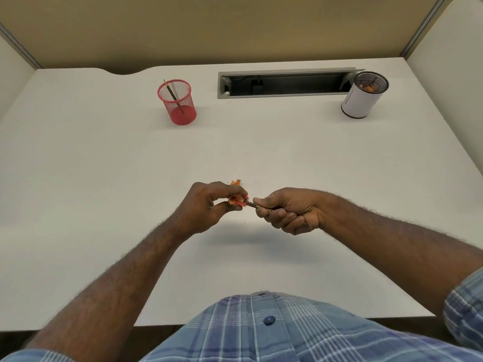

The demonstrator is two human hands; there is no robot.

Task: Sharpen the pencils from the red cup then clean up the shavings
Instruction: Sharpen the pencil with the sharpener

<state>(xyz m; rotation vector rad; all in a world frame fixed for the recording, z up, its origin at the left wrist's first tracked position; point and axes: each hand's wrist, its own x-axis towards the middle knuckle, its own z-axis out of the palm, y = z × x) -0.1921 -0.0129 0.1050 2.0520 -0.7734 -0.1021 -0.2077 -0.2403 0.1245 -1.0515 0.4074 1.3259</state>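
Midway over the white desk [104,165], the left hand [209,205] pinches a small red sharpener [241,201], curled shavings [233,199] clinging; the right hand [287,210] is fisted round a dark pencil [253,204] seated in it. Light, stiff, its tip likely brittle: grip close to the sharpener. Red mesh cup [177,101] at eleven o'clock holds another pencil [172,96].

Bright, even overhead light. Soft shadow on desk [104,158] beneath hands [209,205]. No glare. Centre sharp; slight softness overall. Wide-angle bending at edges curves desk sides and partition [235,27].
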